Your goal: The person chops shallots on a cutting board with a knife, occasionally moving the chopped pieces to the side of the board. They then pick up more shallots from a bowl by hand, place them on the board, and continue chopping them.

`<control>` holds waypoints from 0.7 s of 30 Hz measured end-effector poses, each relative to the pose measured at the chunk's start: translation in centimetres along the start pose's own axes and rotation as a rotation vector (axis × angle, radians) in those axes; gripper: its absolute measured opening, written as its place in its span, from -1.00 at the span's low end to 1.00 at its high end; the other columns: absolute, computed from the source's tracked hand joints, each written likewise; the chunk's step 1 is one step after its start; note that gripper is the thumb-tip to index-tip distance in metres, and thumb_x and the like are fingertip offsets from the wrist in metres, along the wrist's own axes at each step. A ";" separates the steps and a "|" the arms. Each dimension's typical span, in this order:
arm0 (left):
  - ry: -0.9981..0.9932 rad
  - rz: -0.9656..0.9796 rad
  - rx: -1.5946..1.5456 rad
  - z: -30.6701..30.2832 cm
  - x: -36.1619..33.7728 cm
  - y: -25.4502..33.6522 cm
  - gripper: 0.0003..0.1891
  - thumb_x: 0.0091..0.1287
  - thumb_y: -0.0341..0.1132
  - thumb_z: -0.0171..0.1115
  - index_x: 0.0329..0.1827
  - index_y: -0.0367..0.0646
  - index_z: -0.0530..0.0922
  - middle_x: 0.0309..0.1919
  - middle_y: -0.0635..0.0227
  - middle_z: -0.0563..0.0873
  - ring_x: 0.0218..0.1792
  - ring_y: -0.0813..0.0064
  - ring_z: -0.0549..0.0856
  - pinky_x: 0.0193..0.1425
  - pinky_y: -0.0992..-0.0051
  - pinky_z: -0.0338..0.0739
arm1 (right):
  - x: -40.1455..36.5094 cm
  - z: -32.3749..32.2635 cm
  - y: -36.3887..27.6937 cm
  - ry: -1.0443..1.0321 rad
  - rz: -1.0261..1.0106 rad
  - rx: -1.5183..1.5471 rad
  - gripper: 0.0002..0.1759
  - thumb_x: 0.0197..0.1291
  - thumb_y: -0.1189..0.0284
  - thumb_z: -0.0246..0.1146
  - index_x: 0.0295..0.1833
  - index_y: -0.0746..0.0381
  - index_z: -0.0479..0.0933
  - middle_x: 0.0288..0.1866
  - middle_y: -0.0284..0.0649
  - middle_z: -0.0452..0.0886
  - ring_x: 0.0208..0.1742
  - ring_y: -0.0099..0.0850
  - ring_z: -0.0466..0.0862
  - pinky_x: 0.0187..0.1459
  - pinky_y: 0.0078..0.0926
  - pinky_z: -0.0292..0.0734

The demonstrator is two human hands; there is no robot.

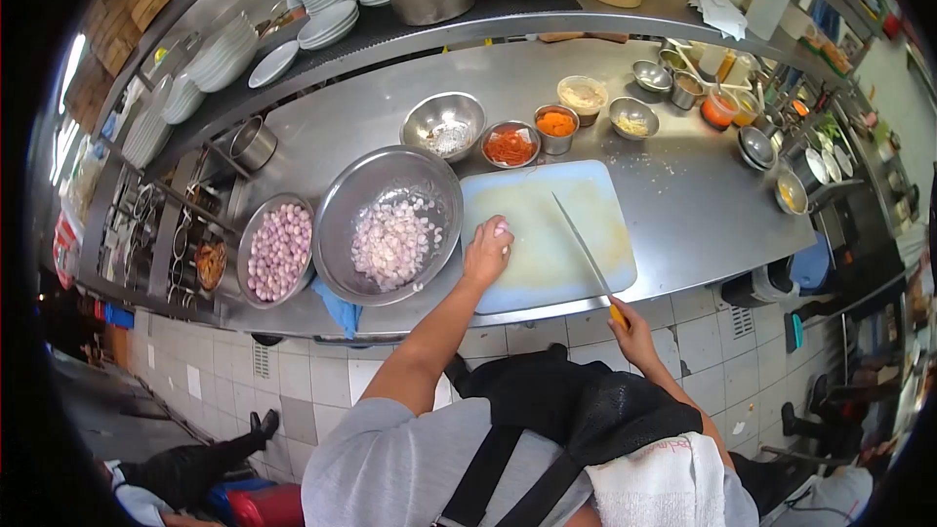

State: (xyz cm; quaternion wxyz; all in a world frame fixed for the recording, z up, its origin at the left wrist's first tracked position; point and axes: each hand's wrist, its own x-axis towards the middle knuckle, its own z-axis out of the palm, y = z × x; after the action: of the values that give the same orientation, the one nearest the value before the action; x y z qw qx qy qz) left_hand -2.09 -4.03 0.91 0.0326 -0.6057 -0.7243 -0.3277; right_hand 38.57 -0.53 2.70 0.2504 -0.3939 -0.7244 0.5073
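Observation:
My left hand (485, 256) is closed around a peeled shallot (502, 228) at the left side of a pale cutting board (547, 278). Only part of the shallot shows between the fingers. In my right hand (632, 330) is a kitchen knife (588, 254), gripped by its yellow handle, its long blade slanting up and left over the board. A large steel bowl (444, 268) just left of the board holds sliced shallots (390, 242). Farther left, a smaller bowl is full of whole peeled shallots (280, 252).
Behind the board stand an empty-looking steel bowl (425, 115), shredded orange strips (509, 146), chopped orange pieces (555, 123) and a lidded tub (583, 98). A blue cloth (337, 309) hangs at the counter's front edge. Plates (224, 54) and pots line the shelf above. Other people are nearby.

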 end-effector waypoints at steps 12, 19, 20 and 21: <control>-0.064 0.059 0.174 0.9 0.4 3.4 -0.68 0.39 -0.05 0.47 0.16 0.17 0.82 0.54 0.26 0.54 0.50 -0.13 0.45 0.51 -0.28 0.42 | 0.3 0.7 1.4 -0.086 0.013 -0.013 -0.43 0.58 0.46 0.35 0.63 0.21 0.51 0.46 0.13 0.70 0.45 0.03 0.71 0.48 -0.21 0.54; -0.256 0.081 0.239 1.0 1.1 4.0 -0.45 0.48 0.17 0.39 0.50 0.32 0.69 0.75 0.10 0.29 0.65 -0.29 0.32 0.64 -0.46 0.22 | 0.5 0.7 -1.0 -0.180 0.434 0.147 -0.40 0.62 0.42 0.33 0.68 0.21 0.45 0.42 0.15 0.72 0.46 -0.07 0.70 0.48 -0.23 0.52; -0.256 0.115 0.254 1.0 1.3 3.9 -0.38 0.48 0.22 0.38 0.58 0.37 0.62 0.78 0.07 0.23 0.67 -0.33 0.30 0.64 -0.48 0.21 | 0.4 1.5 1.1 -0.140 0.281 0.112 -0.40 0.64 0.41 0.32 0.69 0.22 0.43 0.34 0.08 0.73 0.34 -0.17 0.71 0.40 -0.28 0.56; -0.249 0.114 0.256 0.9 1.5 4.0 -0.38 0.48 0.22 0.38 0.58 0.37 0.62 0.78 0.07 0.23 0.67 -0.33 0.30 0.64 -0.48 0.21 | 0.3 1.9 1.4 -0.100 0.128 0.078 -0.39 0.65 0.41 0.31 0.70 0.24 0.42 0.25 0.02 0.75 0.23 -0.28 0.73 0.31 -0.33 0.61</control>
State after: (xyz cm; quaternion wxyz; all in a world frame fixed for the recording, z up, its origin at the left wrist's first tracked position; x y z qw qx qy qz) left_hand 1.41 -2.06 2.59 0.0381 -0.6727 -0.7230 -0.1527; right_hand 37.35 -1.06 0.72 0.1962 -0.4033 -0.6890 0.5692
